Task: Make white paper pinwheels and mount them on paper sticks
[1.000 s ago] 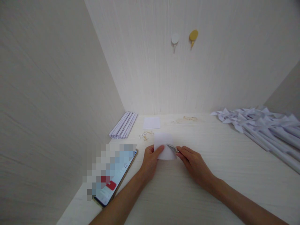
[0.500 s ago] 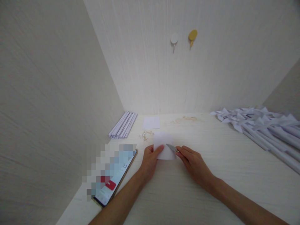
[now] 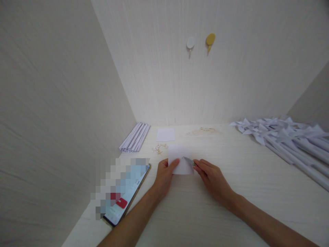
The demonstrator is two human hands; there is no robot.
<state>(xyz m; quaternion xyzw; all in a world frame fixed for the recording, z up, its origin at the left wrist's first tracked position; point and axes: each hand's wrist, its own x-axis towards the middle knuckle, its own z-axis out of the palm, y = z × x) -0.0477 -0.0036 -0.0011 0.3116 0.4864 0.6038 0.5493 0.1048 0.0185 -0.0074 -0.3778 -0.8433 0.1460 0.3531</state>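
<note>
A square sheet of white paper (image 3: 181,151) is pinched at its left edge by my left hand (image 3: 166,173), with the thumb lying on top. My right hand (image 3: 209,178) closes around the handle of a small knife (image 3: 189,161). The short, wide metal blade points left over the paper. Its tip is at the middle of the sheet, beside a tiny dark mark; whether it pierces the paper I cannot tell. My right fingers cover most of the handle.
A second white paper square (image 3: 166,134) lies behind, near small gold-coloured fasteners (image 3: 160,148). Rolled paper sticks (image 3: 135,137) are bundled at the left, above a phone (image 3: 125,195). Paper pinwheels (image 3: 280,133) are piled at the right. Two hooks, white (image 3: 190,43) and yellow (image 3: 210,39), hang on the wall.
The knife blade has turned slightly and its tip has shifted a touch on the paper, where a small dark mark now shows. Both hands stay nearly in place.
</note>
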